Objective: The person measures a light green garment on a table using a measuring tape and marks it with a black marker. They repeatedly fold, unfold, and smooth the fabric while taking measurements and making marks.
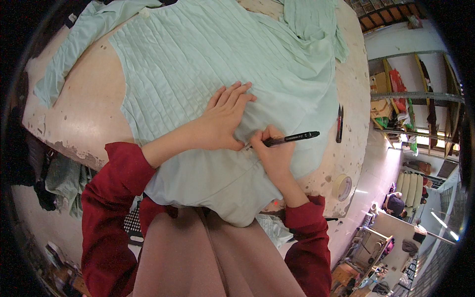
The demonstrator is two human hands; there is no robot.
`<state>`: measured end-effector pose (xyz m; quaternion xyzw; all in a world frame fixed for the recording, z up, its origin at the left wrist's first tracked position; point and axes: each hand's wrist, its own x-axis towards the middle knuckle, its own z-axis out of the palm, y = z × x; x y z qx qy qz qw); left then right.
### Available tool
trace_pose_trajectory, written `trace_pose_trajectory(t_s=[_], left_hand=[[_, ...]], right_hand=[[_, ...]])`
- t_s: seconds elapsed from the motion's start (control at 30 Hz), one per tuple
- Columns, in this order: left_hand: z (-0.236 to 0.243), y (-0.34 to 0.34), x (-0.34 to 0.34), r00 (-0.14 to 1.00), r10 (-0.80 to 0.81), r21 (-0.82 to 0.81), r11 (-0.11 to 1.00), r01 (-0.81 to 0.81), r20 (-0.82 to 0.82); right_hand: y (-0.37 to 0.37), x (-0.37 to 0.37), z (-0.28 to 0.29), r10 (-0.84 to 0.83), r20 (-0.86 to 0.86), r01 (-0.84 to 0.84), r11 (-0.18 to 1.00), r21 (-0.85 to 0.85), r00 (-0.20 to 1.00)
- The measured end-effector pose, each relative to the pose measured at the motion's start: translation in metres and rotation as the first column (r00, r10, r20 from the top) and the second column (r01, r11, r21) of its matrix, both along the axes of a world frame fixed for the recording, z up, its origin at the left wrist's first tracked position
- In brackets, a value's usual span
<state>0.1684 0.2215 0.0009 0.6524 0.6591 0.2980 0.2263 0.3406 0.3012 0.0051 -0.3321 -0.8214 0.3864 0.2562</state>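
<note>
A pale mint-green pleated garment [198, 54] is spread over the worktable, its near end hanging over the front edge toward my lap. My left hand [225, 116] lies flat on the cloth with the fingers stretched out and the thumb pointing at the other hand. Just right of it, my right hand [272, 153] is closed round a black marker pen [297, 137]. The pen's upper end slants up to the right. Its lower end points at the cloth beside my left thumb, where the fingers partly hide the tip.
On the wooden table [79, 114], right of the garment, lie another dark pen [340, 123] and a roll of tape [342, 188]. A green sleeve [64, 69] trails at the left. Shelving [420, 94] with bags stands beyond on the right; a person [394, 204] is farther off.
</note>
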Motion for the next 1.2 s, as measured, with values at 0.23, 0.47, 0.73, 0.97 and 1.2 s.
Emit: trace_pose_trajectory(t_s=[0.23,0.47,0.73,0.97,1.2], left_hand=[[0.0,0.001,0.0,1.0,-0.008,-0.001,1.0,0.008,-0.002],[0.001,0.001,0.0,1.0,0.004,-0.001,1.0,-0.004,-0.004],[0.001,0.0,0.001,1.0,-0.003,0.006,1.0,0.003,-0.011],[0.001,0.001,0.0,1.0,-0.003,0.001,1.0,0.003,-0.021],[0.0,0.001,0.0,1.0,0.003,0.005,1.0,-0.003,-0.017]], right_hand=[[0.0,-0.002,0.006,0.01,0.047,-0.007,0.997,-0.077,0.999],[0.009,0.002,-0.001,-0.039,0.008,0.04,0.991,-0.124,0.999],[0.008,0.001,-0.003,0.03,-0.042,-0.034,0.992,-0.119,0.999],[0.009,0.001,-0.006,0.04,-0.03,-0.043,0.993,-0.107,0.999],[0.007,-0.001,0.003,0.036,0.03,-0.034,0.997,-0.065,0.999]])
